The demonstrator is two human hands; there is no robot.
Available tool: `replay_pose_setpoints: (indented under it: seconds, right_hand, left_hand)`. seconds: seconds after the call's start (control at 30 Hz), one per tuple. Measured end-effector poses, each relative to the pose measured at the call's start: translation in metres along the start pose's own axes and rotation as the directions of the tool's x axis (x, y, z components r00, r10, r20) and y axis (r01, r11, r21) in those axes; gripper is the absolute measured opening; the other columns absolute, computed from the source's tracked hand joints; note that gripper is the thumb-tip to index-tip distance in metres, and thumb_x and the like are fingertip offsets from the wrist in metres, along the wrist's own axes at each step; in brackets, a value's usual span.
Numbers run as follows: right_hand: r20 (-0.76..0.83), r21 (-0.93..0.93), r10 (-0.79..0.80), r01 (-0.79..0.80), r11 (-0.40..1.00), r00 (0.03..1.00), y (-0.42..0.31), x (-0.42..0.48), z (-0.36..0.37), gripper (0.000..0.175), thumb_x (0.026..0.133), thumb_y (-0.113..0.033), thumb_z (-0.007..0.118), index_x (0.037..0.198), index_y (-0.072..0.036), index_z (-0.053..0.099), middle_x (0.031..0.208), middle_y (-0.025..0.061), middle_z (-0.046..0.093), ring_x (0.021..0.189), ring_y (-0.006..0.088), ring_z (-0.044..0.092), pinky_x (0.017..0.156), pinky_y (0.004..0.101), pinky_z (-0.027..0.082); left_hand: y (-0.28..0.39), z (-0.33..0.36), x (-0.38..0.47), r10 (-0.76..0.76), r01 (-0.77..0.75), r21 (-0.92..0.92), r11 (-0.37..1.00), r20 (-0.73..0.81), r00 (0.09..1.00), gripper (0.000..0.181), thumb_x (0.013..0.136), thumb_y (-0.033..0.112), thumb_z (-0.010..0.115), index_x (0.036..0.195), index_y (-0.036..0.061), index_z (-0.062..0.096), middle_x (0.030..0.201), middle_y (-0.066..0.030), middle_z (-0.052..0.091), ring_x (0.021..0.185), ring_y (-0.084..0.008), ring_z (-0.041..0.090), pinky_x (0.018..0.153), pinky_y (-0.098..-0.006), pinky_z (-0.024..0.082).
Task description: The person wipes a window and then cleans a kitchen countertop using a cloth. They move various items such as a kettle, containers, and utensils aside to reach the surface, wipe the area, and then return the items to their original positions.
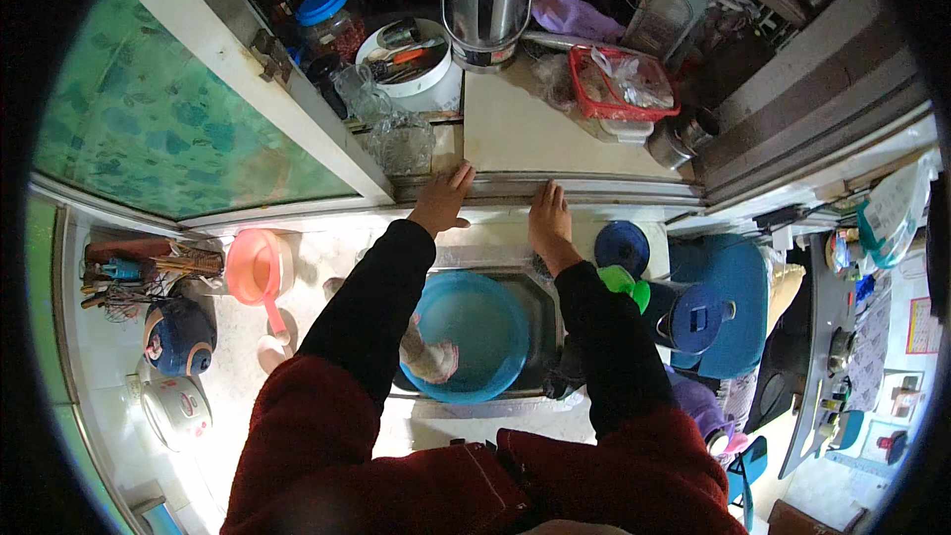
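Note:
My left hand (443, 200) rests on the metal window track (505, 188), fingers slightly apart, thumb out to the right, holding nothing. To its right, my right hand (550, 221) lies with its fingertips on the same track; its fingers are close together, and whether they grip the edge is unclear. Below both hands a blue plastic basin (475, 342) with cloudy liquid stands in the sink (541, 312). A pale, wet cloth (432, 360) hangs over the basin's left side. Beyond the track is a ledge with a beige board (520, 134).
On the ledge stand a steel container (488, 7), a white bowl of utensils (423, 82) and a red basket (624, 105). A pink dipper (255, 267) and rice cooker (176, 412) are at the left. At the right are a dark blue lid (622, 248) and blue pitcher (695, 317).

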State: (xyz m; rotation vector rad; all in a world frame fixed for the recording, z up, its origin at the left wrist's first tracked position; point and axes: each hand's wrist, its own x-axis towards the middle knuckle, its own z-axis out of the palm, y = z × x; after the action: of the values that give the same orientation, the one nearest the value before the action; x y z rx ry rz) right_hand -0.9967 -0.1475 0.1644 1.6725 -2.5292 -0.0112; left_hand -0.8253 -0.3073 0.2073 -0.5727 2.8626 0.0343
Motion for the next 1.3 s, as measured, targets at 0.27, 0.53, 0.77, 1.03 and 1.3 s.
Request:
replay_pose_setpoints:
  seconds: [0.27,0.53,0.77,1.03,1.3]
  right_hand:
    - [0.087,-0.072,-0.015,0.021,0.997,0.996,0.004,-0.004,0.003,0.067,0.081,-0.019,0.054,0.135,0.013,0.028,0.142,0.0308,0.025,0.13,0.0438,0.029,0.106,0.0461,0.028]
    - [0.212,0.494,-0.183,0.057,0.868,0.96,0.036,0.135,-0.053,0.038,0.082,-0.036,0.062,0.106,-0.007,0.062,0.097,0.0171,0.064,0.092,0.0344,0.061,0.078,0.0429,0.049]
    - [-0.129,0.989,0.151,0.116,0.091,0.98,-0.018,0.294,-0.165,0.025,0.082,-0.014,0.065,0.104,-0.004,0.059,0.093,0.0084,0.063,0.084,0.0214,0.06,0.071,0.0357,0.048]
    - [0.332,0.911,0.293,-0.224,-0.346,0.897,-0.016,0.339,-0.174,0.027,0.074,-0.018,0.071,0.095,-0.007,0.059,0.083,0.0042,0.058,0.075,0.0179,0.057,0.067,0.0437,0.051]
    - [0.333,0.847,0.34,-0.121,-0.518,0.879,-0.02,0.364,-0.17,0.024,0.074,-0.016,0.069,0.093,-0.01,0.056,0.078,0.0025,0.053,0.074,0.0192,0.053,0.072,0.0503,0.049]
  left_hand:
    - [-0.024,0.005,0.02,0.188,-0.223,-0.124,0.967,-0.248,0.95,0.099,0.071,0.046,0.072,0.145,0.0071,0.018,0.15,-0.0127,0.018,0.137,-0.0331,0.021,0.111,-0.05,0.02]
    - [-0.028,0.009,0.018,0.142,-0.185,-0.235,0.954,-0.188,0.972,0.095,0.073,0.044,0.071,0.145,0.0086,0.019,0.152,-0.0102,0.015,0.14,-0.0277,0.015,0.112,-0.0493,0.017]
    - [-0.036,0.012,0.015,0.124,-0.201,-0.322,0.925,-0.242,0.962,0.095,0.069,0.041,0.074,0.144,0.0114,0.023,0.152,-0.007,0.018,0.14,-0.0251,0.017,0.112,-0.0491,0.017]
    - [-0.037,0.005,0.021,0.172,-0.26,-0.35,0.9,-0.263,0.949,0.096,0.069,0.04,0.073,0.144,0.0085,0.023,0.151,-0.0082,0.019,0.14,-0.0244,0.018,0.111,-0.0484,0.019]
    - [-0.04,0.009,0.02,0.153,-0.251,-0.39,0.886,-0.265,0.952,0.097,0.067,0.036,0.076,0.143,0.0081,0.024,0.151,-0.0086,0.019,0.14,-0.025,0.018,0.111,-0.0492,0.018]
